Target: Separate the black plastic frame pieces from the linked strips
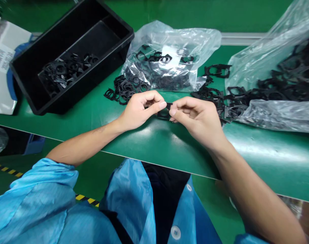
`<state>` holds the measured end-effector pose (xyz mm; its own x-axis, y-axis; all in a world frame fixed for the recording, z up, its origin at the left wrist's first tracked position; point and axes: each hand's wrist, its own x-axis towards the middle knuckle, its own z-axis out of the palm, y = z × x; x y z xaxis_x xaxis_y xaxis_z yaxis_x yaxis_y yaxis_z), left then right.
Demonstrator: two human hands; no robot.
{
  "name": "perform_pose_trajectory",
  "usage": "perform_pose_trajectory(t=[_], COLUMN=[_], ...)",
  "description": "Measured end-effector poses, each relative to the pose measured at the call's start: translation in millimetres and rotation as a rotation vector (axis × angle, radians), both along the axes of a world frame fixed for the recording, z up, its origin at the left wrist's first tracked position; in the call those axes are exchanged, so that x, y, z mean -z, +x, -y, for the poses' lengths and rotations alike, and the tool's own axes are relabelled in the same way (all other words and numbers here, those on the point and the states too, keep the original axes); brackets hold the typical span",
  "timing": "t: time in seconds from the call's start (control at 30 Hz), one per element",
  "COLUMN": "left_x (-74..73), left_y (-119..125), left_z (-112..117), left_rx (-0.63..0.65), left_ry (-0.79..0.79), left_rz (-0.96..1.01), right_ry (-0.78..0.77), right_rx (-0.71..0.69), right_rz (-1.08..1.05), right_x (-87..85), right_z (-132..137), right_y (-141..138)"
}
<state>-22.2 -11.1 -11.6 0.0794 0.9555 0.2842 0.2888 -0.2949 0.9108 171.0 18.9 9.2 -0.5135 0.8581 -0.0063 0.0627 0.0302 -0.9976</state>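
Between my two hands is a small black plastic part with a round opening (163, 114), held just above the green table. My left hand (143, 107) pinches its left side between thumb and fingers. My right hand (195, 115) is closed on the right side, the thumb pressed against the fingertips. Fingers cover much of the part, so I cannot tell whether it is one piece or two. Just behind my left hand lies a heap of black ring-shaped parts (129, 86). Beyond my right hand are loose black frame-like parts (211, 93).
A black bin (87, 89) holding small black parts stands at the left. At the back, a clear plastic bag (202, 37) contains more black parts. Another large bag (276, 117) of black frames lies at the right. A white and blue box (7, 88) is at the far left.
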Motion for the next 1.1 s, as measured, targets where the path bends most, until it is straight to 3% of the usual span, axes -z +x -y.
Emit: perform_pose_trajectory(t=[0.4, 0.7, 0.97, 1.1], left_x=[0.4, -0.4, 1.4, 0.8], left_y=[-0.8, -0.5, -0.2, 0.2], left_z=[0.2, 1.4, 2.0, 2.2], left_rx=[0.044, 0.024, 0.010, 0.078], left_ry=[-0.046, -0.012, -0.019, -0.049], left_rz=[0.055, 0.055, 0.098, 0.110], right_ry=[-0.015, -0.042, 0.032, 0.070], right_rx=[0.039, -0.017, 0.038, 0.078], right_rz=[-0.009, -0.015, 0.008, 0.015], right_x=[-2.1, -1.5, 1.9, 3.0], right_z=[-1.1, -0.3, 0.0, 1.8], right_y=[-1.5, -1.7, -1.6, -2.0])
